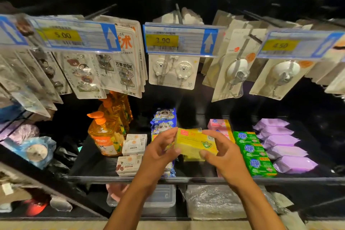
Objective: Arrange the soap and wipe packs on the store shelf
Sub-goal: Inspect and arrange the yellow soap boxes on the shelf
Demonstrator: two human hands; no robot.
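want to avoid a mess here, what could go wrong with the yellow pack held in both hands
The yellow soap pack is only pinched at its ends by the left hand and right hand, so it may slip and drop. Its gap looks tight: setting it down could knock the green soap packs or blue wipe packs askew.

We read 5.00 on the left blue-edged plastic price tag (63,35), 3.90 on the middle price tag (162,40) and 4.50 on the right price tag (279,45) — plus "万事皆OK" on a white hanging card (124,65) and "超能" on the green wrapped soap packs (251,148).
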